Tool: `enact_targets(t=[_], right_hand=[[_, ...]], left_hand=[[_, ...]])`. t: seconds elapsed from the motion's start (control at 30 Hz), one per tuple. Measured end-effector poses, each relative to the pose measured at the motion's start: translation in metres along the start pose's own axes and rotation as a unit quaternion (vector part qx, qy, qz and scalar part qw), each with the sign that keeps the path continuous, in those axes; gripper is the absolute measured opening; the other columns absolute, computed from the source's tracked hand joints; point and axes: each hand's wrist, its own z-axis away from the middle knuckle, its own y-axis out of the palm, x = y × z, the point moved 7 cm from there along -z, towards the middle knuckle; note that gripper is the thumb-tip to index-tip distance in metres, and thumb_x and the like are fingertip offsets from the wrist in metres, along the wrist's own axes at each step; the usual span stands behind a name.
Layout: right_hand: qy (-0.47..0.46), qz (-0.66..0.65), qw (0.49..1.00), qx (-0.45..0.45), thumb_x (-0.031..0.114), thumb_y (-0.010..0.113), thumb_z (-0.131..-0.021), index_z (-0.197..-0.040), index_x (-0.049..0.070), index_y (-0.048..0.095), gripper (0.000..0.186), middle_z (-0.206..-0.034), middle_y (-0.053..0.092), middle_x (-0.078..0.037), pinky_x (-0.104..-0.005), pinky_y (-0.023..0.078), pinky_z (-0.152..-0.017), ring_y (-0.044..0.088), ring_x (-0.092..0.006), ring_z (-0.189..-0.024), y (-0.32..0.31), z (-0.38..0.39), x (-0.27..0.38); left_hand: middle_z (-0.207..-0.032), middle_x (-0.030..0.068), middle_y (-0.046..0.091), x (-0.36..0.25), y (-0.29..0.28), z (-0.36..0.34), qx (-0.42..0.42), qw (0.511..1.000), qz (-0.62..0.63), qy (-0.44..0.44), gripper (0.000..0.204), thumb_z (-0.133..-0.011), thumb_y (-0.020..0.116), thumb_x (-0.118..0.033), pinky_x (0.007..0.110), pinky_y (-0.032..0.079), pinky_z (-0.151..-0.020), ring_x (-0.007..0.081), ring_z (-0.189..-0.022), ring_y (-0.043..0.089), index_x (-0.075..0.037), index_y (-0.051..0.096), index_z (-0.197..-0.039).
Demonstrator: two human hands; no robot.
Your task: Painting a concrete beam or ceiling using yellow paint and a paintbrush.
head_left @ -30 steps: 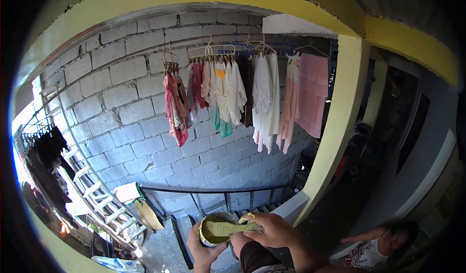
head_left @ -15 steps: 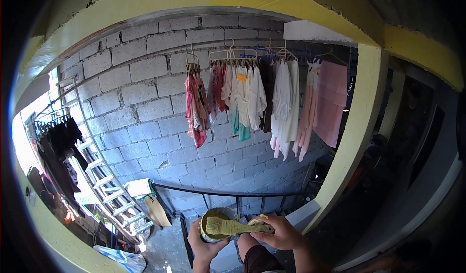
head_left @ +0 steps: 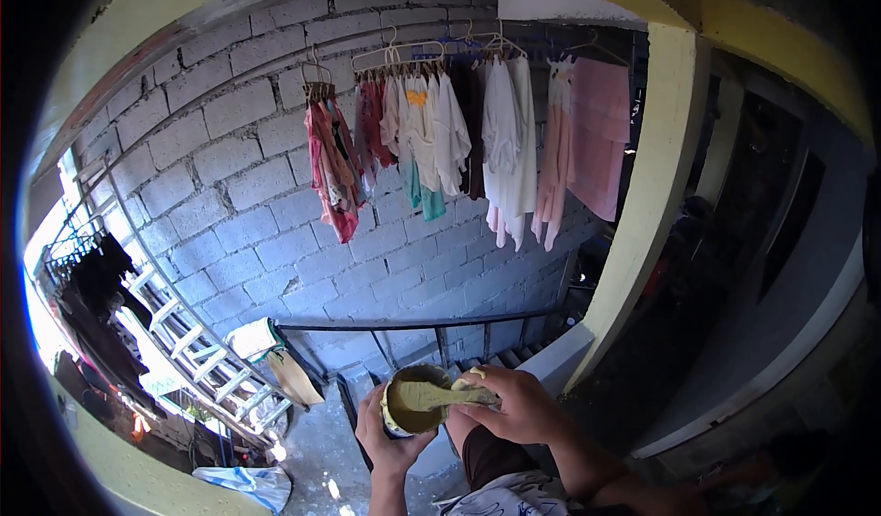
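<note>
A round can of yellow-green paint (head_left: 396, 424) is gripped from its left and underside by my left hand (head_left: 385, 443), fingers wrapped round the wall. In my right hand (head_left: 514, 406) is the handle of a flat paintbrush (head_left: 436, 395), smeared with the same paint. The brush lies nearly level, its bristle end inside the can's mouth at or just above the paint. Whether the bristles touch the paint I cannot tell. Paint also marks my right fingers.
Stairs (head_left: 510, 358) with a black railing (head_left: 431, 323) drop away in front, beside a grey block wall (head_left: 248, 186). Clothes (head_left: 505, 140) hang above. A metal ladder (head_left: 197, 355) leans at left, a white-and-blue sack (head_left: 243, 486) below. A yellow pillar (head_left: 656, 177) stands right.
The brush has gone from above the can's rim to lower, with its bristles inside the mouth. My view has shifted, so the clothes and wall sit higher and further left.
</note>
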Motion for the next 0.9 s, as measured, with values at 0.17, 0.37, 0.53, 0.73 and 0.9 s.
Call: enact_targets(t=[0.17, 0.37, 0.53, 0.73, 0.9], right_hand=[[0.060, -0.037, 0.997, -0.035, 0.020, 0.072, -0.078, -0.111, -0.003, 0.052, 0.045, -0.092, 0.064, -0.016, -0.0323, 0.050, -0.076, 0.066, -0.0245, -0.085, 0.000, 0.007, -0.003], [0.056, -0.082, 0.994, -0.051, 0.022, 0.071, -0.076, -0.116, -0.002, 0.050, 0.050, -0.094, 0.063, -0.021, -0.0387, 0.050, -0.075, 0.064, -0.0357, -0.087, -0.001, 0.002, 0.001], [0.088, -0.139, 0.985, -0.050, 0.017, 0.072, -0.076, -0.110, -0.001, 0.051, 0.044, -0.089, 0.062, -0.018, -0.0344, 0.049, -0.071, 0.065, -0.0274, -0.082, -0.011, 0.001, 0.003], [0.055, -0.147, 0.987, -0.026, 0.004, 0.069, -0.078, -0.112, 0.001, 0.042, 0.044, -0.095, 0.051, -0.006, -0.0243, 0.044, -0.077, 0.051, -0.0111, -0.087, -0.013, -0.007, 0.015], [0.074, -0.089, 0.992, 0.058, 0.006, 0.070, -0.078, -0.118, 0.002, 0.041, 0.049, -0.105, 0.051, -0.010, -0.0248, 0.042, -0.083, 0.050, -0.0131, -0.100, -0.001, 0.000, 0.009]], left_hand=[[-0.104, 0.0179, 0.061, -0.002, 0.001, 0.010, -0.017, 0.997, 0.025, -0.071, 0.072, -0.050, 0.085, -0.023, 0.039, 0.050, -0.080, 0.0332, -0.091, 0.061, 0.002, 0.053, -0.109], [-0.103, 0.0182, 0.061, -0.008, -0.008, 0.005, -0.035, 0.997, 0.040, -0.058, 0.075, -0.051, 0.088, -0.027, 0.039, 0.050, -0.080, 0.0328, -0.091, 0.062, 0.003, 0.052, -0.111], [-0.105, 0.0201, 0.061, -0.023, -0.003, -0.008, -0.029, 0.999, 0.030, -0.032, 0.079, -0.051, 0.088, -0.028, 0.039, 0.050, -0.080, 0.0339, -0.092, 0.062, 0.003, 0.051, -0.115], [-0.106, 0.0200, 0.060, -0.026, -0.010, -0.007, -0.042, 0.998, 0.038, -0.018, 0.082, -0.048, 0.089, -0.025, 0.039, 0.050, -0.081, 0.0338, -0.093, 0.062, 0.001, 0.051, -0.116], [-0.109, 0.0184, 0.060, -0.016, -0.020, -0.005, -0.048, 0.997, 0.042, -0.042, 0.081, -0.051, 0.088, -0.024, 0.038, 0.050, -0.083, 0.0339, -0.097, 0.062, 0.000, 0.051, -0.119]])
